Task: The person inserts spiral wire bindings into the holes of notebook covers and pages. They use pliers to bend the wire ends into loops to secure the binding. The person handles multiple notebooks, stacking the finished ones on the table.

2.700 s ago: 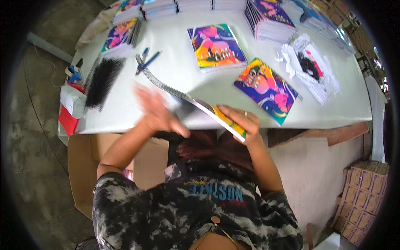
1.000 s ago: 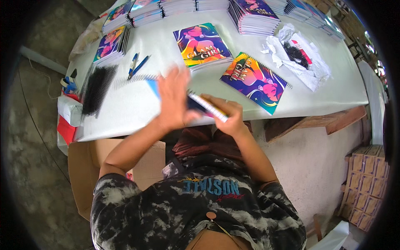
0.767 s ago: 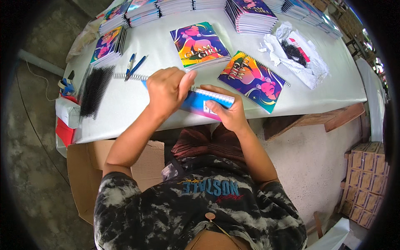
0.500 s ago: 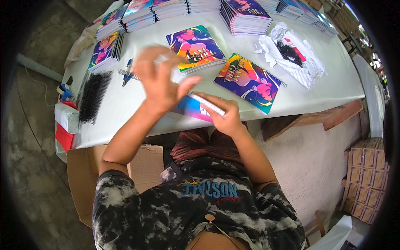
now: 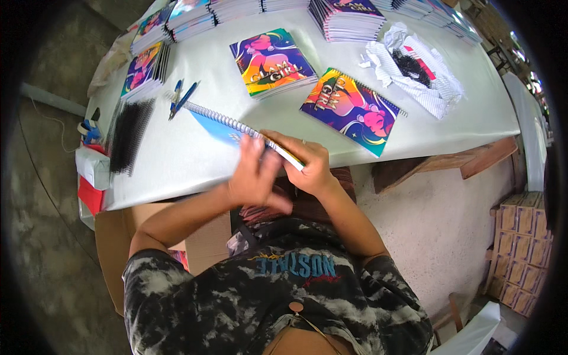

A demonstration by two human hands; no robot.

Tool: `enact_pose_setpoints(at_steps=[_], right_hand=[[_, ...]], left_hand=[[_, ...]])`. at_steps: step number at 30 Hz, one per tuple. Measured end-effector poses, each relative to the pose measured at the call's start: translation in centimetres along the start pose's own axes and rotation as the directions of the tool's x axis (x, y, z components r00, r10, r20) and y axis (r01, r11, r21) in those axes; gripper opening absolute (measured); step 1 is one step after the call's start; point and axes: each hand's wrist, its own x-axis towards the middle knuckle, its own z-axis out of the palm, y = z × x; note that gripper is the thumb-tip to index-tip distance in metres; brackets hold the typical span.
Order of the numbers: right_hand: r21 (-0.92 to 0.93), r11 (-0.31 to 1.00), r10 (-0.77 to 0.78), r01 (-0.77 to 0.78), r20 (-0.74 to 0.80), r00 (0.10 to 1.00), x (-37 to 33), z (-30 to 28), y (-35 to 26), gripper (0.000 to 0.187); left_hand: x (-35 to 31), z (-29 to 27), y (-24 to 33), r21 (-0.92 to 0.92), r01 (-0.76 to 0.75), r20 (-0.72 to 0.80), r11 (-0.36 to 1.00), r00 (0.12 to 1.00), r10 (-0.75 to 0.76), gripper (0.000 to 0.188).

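Observation:
A notebook with a blue cover [image 5: 216,131] is tipped on edge at the table's near side, a spiral coil [image 5: 220,118] running along its upper edge. My right hand [image 5: 307,163] grips the notebook's right end, fingers behind and thumb in front. Against the coil's near side is my left hand [image 5: 255,180], slightly blurred, with fingers spread and thumb apart. The coil's far left end reaches close to two blue pens [image 5: 182,100]. Beyond the notebook lies a small stack of colourful illustrated notebooks [image 5: 273,62]; a coil-bound notebook [image 5: 352,112] rests to its right.
Black spiral coils [image 5: 131,136] lie at the left, near a white packet [image 5: 93,167]. Crumpled paper [image 5: 441,97] holds more dark coils at the right. Notebook stacks [image 5: 346,21] line the far edge. A cardboard box [image 5: 204,239] stands below the table; cartons [image 5: 518,251] are piled at right.
My left hand has come down toward my body, from above the notebook to its near side. The notebook has tilted, and its coil now shows along the edge.

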Motion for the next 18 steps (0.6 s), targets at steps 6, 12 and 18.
enact_pose_setpoints(at_steps=[6, 12, 18], right_hand=[[-0.046, 0.991, -0.125, 0.128, 0.064, 0.990, 0.0, 0.6, 0.5, 0.050], [0.020, 0.998, -0.064, 0.064, 0.001, 0.998, -0.2, 0.6, 0.5, 0.057], [-0.039, 0.993, -0.112, 0.111, -0.019, 0.994, 0.1, 0.3, 0.8, 0.046]], left_hand=[[1.7, -1.2, -3.2, 0.380, -0.116, -0.201, 0.918, 0.958, 0.204, 0.104], [2.3, -1.5, -1.3, 0.213, -0.238, -0.198, 0.948, 0.939, 0.281, 0.109], [2.7, 0.3, 0.6, 0.061, -0.126, -0.078, 0.990, 0.988, 0.130, 0.109]])
